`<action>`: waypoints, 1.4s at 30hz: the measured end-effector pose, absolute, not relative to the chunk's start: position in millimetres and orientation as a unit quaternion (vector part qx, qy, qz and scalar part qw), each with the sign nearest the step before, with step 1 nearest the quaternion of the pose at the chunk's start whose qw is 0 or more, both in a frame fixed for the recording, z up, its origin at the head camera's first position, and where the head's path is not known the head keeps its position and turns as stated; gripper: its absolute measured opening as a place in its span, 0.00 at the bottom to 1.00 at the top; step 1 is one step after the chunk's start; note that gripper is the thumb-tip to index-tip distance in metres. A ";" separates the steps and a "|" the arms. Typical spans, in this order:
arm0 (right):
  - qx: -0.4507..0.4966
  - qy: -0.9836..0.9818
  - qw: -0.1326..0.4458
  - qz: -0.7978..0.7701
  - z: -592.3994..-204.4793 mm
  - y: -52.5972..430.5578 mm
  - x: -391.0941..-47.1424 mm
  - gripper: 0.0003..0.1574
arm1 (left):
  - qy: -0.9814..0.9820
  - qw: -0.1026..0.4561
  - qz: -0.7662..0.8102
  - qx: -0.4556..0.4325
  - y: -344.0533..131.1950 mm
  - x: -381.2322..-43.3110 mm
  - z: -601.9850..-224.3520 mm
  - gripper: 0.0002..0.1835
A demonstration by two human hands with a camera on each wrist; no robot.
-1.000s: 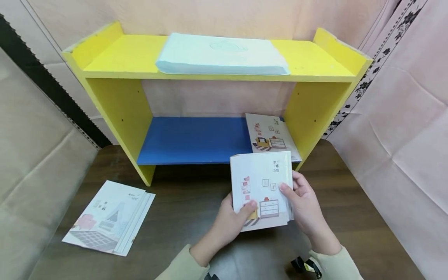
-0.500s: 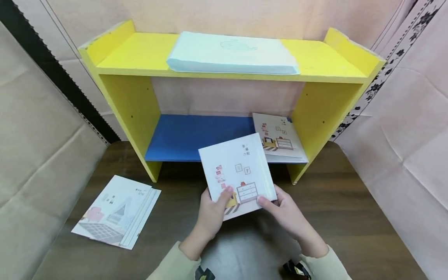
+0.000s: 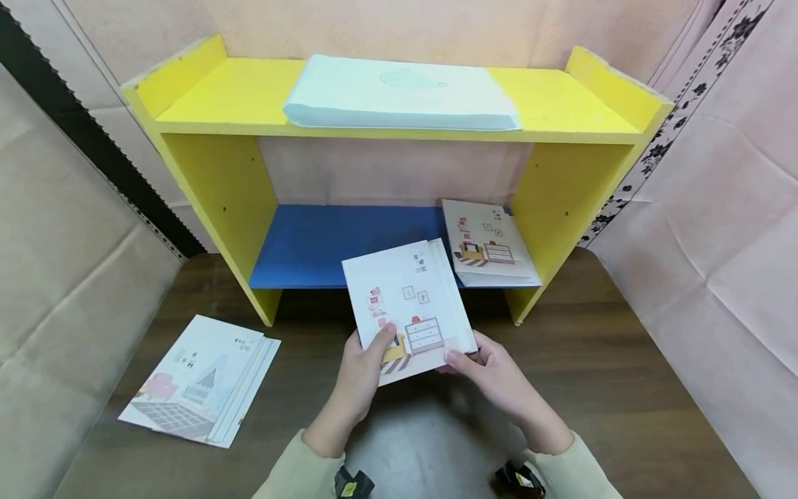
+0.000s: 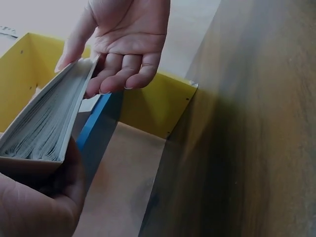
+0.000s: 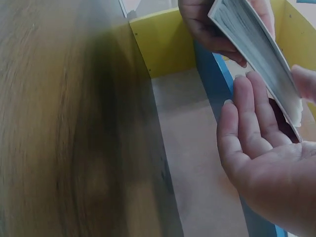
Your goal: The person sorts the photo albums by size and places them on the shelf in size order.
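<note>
In the head view, a white notebook with a pink, yellow and furniture drawing is held tilted in front of the shelf. My left hand grips its lower left side, thumb on the cover. My right hand pinches the lower right corner with the thumb on top; its other fingers lie underneath. From the left wrist, the notebook's page edges show between the covers. Another notebook of the same design lies at the right end of the blue board.
A yellow shelf stands at the back of the wooden table. On its top board rests a pale blue packet. Several white notebooks with a building drawing lie fanned at the left. Pale curtains hang at both sides.
Both hands brought the notebook left, away from the shelf's right end, tilting it. In the last half second it shifted slightly, and a second edge shows along its right side.
</note>
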State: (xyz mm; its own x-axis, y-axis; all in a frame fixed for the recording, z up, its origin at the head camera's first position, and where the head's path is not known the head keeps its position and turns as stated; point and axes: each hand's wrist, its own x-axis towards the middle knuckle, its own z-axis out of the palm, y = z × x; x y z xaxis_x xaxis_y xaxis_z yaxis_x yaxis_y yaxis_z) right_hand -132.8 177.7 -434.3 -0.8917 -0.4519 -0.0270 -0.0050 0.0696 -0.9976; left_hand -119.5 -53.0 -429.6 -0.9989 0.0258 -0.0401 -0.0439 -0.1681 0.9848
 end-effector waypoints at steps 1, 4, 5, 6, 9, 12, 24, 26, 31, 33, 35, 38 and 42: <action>-0.153 0.711 0.170 -0.665 -434.7 176.4 -133.4 0.27 | 0.644 0.030 0.764 -0.010 -53.9 -119.7 -429.4 0.23; -0.118 0.700 0.178 -0.682 -436.9 172.6 -134.1 0.28 | 0.650 0.056 0.758 -0.009 -57.4 -121.7 -429.2 0.22; -0.103 0.692 0.181 -0.691 -437.8 171.5 -134.2 0.28 | 0.654 0.065 0.754 -0.005 -58.7 -122.2 -428.8 0.21; -0.091 0.684 0.182 -0.700 -438.5 170.4 -134.1 0.28 | 0.656 0.075 0.751 0.002 -60.1 -122.9 -428.2 0.21; -0.069 0.655 0.186 -0.729 -439.9 167.6 -134.4 0.29 | 0.662 0.099 0.743 0.028 -63.9 -124.8 -425.5 0.21; -0.056 0.636 0.189 -0.746 -439.9 165.9 -135.7 0.30 | 0.654 0.122 0.745 0.054 -66.3 -125.5 -422.5 0.23; -0.026 0.613 0.177 -0.769 -434.7 164.8 -139.2 0.30 | 0.598 0.156 0.780 0.096 -66.0 -122.3 -423.3 0.26; -0.025 0.617 0.174 -0.767 -433.0 163.2 -139.6 0.31 | 0.592 0.140 0.789 0.085 -65.5 -122.1 -422.2 0.25; -0.039 0.624 0.168 -0.762 -428.4 160.4 -141.4 0.32 | 0.578 0.104 0.807 0.068 -64.9 -120.2 -419.9 0.25; -0.043 0.622 0.167 -0.764 -426.2 160.2 -142.1 0.32 | 0.562 0.093 0.819 0.074 -65.0 -119.6 -419.7 0.26; -0.048 0.620 0.168 -0.764 -424.0 160.4 -142.9 0.32 | 0.543 0.084 0.832 0.084 -65.1 -119.4 -419.9 0.27; -0.056 0.618 0.170 -0.766 -421.3 161.7 -144.0 0.33 | 0.518 0.077 0.847 0.095 -65.2 -119.5 -420.5 0.30; -0.059 0.618 0.172 -0.765 -420.0 162.7 -145.4 0.33 | 0.511 0.073 0.851 0.095 -65.1 -120.6 -420.6 0.32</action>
State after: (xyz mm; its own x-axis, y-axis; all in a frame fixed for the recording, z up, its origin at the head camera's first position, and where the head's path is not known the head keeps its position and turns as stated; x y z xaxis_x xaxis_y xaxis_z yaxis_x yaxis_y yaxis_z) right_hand -145.4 162.7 -420.0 -0.9340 -0.3356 -0.1224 0.1905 -0.1782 -0.9654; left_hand -120.6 -65.1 -420.6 -0.9714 0.2209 0.0873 -0.0270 -0.4680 0.8833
